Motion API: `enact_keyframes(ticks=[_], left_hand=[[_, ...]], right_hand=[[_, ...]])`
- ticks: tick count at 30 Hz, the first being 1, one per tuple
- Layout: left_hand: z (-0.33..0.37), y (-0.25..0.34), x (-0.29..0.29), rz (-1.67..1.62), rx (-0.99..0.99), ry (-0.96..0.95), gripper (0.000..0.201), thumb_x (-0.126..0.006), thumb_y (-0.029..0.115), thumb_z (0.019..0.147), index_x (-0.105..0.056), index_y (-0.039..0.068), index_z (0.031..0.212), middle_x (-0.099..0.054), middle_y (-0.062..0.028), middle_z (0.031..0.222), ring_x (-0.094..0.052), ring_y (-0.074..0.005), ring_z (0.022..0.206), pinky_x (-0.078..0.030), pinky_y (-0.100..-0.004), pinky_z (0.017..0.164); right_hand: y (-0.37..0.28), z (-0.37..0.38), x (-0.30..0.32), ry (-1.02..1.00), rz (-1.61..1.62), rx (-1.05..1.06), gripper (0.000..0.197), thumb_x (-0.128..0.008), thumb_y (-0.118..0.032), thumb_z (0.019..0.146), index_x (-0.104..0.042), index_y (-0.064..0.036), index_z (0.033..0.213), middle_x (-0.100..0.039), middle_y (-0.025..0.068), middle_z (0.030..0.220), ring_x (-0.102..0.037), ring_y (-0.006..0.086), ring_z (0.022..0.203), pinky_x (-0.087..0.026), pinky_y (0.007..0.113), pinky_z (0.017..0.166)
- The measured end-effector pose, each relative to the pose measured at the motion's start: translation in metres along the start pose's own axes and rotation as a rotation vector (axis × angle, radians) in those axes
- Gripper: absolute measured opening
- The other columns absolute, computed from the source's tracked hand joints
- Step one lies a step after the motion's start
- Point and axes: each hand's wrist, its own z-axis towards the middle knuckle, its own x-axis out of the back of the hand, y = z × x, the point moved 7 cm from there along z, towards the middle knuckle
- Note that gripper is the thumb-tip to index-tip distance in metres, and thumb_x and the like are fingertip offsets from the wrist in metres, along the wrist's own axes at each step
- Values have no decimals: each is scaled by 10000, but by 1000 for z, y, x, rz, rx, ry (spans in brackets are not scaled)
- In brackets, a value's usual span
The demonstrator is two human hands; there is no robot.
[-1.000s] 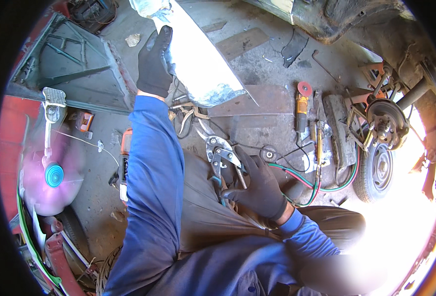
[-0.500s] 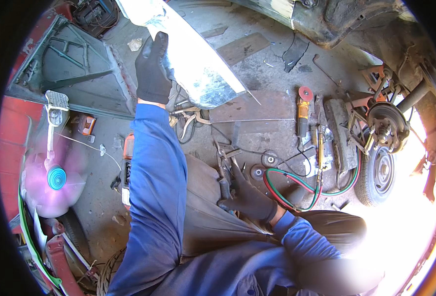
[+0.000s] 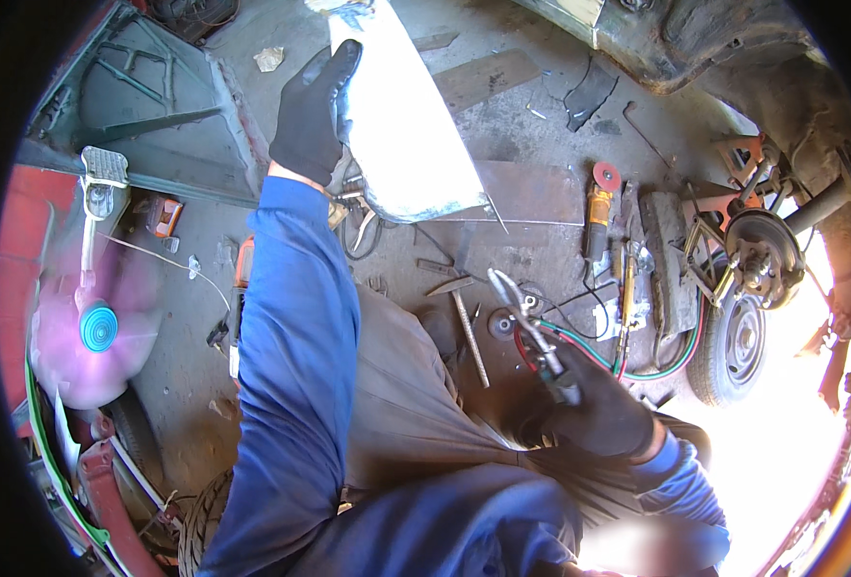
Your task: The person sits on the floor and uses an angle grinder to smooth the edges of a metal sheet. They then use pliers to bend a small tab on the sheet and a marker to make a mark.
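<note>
My left hand [image 3: 312,120], in a black glove, is closed on the edge of a bright, curved sheet-metal panel [image 3: 406,135]. The panel hangs tilted over the floor, its lower end pointing toward me. In my right hand [image 3: 603,404], also gloved, is a pair of shiny metal pliers [image 3: 531,327]. Their jaws point up and to the left; the fingers hide part of the handles. A hammer [image 3: 468,332] lies on the floor left of the pliers, near my knee.
An angle grinder [image 3: 596,216], a torch [image 3: 627,308] with red and green hoses, and grinding discs [image 3: 504,325] lie to the right. Beyond them are a wheel [image 3: 733,346] and a brake hub [image 3: 762,260]. A fan [image 3: 96,332] spins at the left. Flat metal [image 3: 531,192] lies ahead.
My right hand has lifted the pliers away from beside the hammer and moved right, uncovering the hammer. The panel has swung to a steeper angle in my left hand.
</note>
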Motion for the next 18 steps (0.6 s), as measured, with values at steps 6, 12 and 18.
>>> enact_keyframes(ticks=[6,12,18], left_hand=[[-5,-6,-28,-147,104,-217,513,-749,453,1084,-768,-5,1316,-791,-31,1108,-744,-113,954,-587,-261,867],[-10,-9,-51,-33,94,-406,467,-702,402,1120,-752,-5,1344,-799,-55,1128,-755,-133,980,-596,-277,890],[-8,7,-68,447,-329,-510,441,-760,218,1062,-705,117,1488,-799,-140,1283,-790,-287,1117,-604,-367,1024]], right_hand=[[-4,9,21,49,-56,77,852,-682,-21,798,-473,14,1623,-634,310,1425,-650,492,1306,-529,485,1117],[20,15,14,-4,36,70,787,-703,-54,865,-491,16,1621,-627,295,1492,-619,462,1405,-494,472,1179],[20,12,18,66,31,92,764,-703,-42,856,-537,-27,1601,-712,269,1334,-747,429,1194,-584,459,1039]])
